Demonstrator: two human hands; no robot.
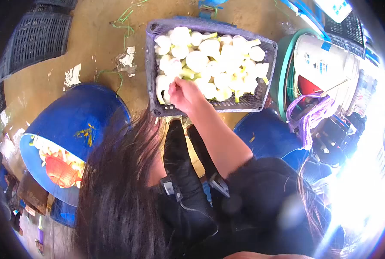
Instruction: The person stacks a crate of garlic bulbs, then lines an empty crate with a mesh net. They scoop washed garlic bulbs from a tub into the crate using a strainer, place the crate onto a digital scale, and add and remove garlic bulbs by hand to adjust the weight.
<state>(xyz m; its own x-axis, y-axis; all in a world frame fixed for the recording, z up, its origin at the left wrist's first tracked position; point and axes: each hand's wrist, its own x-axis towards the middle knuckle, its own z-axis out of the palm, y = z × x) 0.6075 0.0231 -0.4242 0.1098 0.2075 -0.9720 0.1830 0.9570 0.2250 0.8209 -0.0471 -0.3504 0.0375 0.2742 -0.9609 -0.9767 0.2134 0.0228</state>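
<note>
A dark plastic crate [270, 73] stands in front of me, heaped with white bulbs [197, 61] that have short green stem stubs. Whether they are onions or garlic, I cannot tell. My right hand [184, 96] is over the crate's near left part, close against the bulbs, with its fingers curled closed. What is inside those fingers, if anything, is hidden. Long dark hair covers the lower left of the view, and only a bit of my left arm [157, 170] shows beside it. The left hand itself cannot be seen.
At left, a tipped blue barrel [88, 108] holds pale pieces and an orange basket [62, 172]. Another blue barrel [266, 131] lies right of my legs. A white bucket [326, 56] with purple twine [309, 110] stands at right. Dark crates [39, 41] are at upper left.
</note>
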